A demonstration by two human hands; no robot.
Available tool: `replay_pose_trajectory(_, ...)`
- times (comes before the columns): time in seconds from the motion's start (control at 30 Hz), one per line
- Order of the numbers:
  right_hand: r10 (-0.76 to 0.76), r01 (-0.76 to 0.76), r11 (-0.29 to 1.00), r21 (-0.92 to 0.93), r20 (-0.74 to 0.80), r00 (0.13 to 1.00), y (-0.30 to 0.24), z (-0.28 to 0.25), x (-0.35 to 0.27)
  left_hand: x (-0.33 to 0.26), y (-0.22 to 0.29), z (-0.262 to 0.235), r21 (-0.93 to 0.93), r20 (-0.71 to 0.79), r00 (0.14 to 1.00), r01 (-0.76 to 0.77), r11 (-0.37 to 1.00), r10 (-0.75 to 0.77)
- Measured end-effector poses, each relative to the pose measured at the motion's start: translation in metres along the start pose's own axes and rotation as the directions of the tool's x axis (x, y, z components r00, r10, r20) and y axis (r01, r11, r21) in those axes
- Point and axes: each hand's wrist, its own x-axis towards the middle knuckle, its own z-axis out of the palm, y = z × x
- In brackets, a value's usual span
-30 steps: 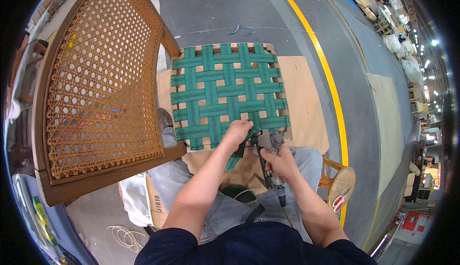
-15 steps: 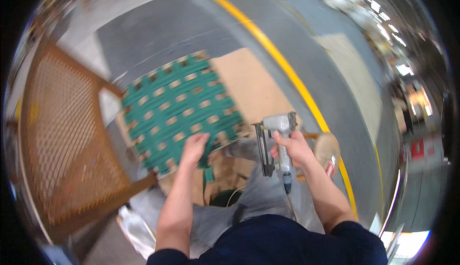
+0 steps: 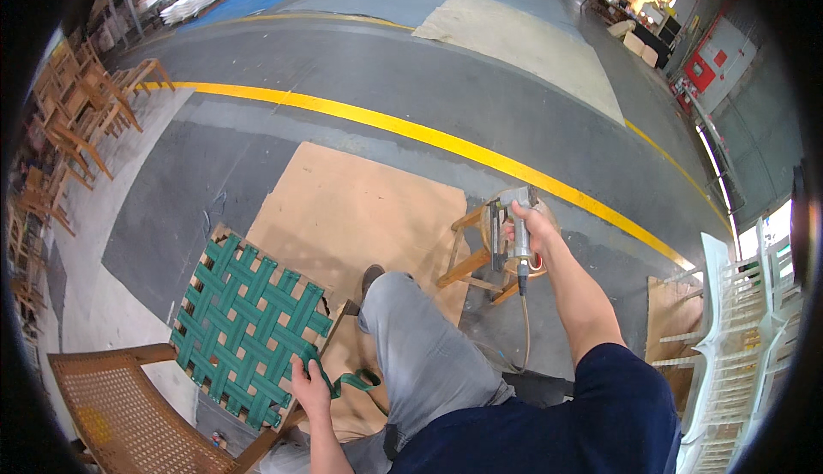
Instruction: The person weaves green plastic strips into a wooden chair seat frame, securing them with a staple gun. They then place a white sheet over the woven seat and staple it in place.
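While strap trails, pneu. stapler's held.

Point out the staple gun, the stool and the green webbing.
Staple gun point(image 3: 514, 197), head view: its grey metal head.
Stool point(image 3: 465, 268), head view: one wooden leg.
Green webbing point(image 3: 249, 311), head view: its woven middle.

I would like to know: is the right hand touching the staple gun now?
Touching. The head view shows it plainly: the right hand is wrapped around the handle of the staple gun.
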Motion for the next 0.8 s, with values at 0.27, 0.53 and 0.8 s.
replay_pose_trajectory(0.27,0.080,-0.091,0.982,0.168,0.070,0.994,0.010,-0.015,0.068,-0.002,0.013,0.004,0.101,-0.052,0.997,0.053,0.993,-0.048)
replay_pose_trajectory(0.53,-0.265,0.046,0.736,-0.675,-0.225,0.938,0.003,-0.033,0.046,-0.010,0.035,0.013,0.032,-0.050,0.990,0.137,0.990,-0.135)
replay_pose_trajectory(0.8,-0.389,-0.060,0.123,-0.991,-0.104,0.915,0.032,-0.088,0.004,0.004,-0.015,0.010,0.187,-0.091,0.994,0.084,0.979,-0.068)
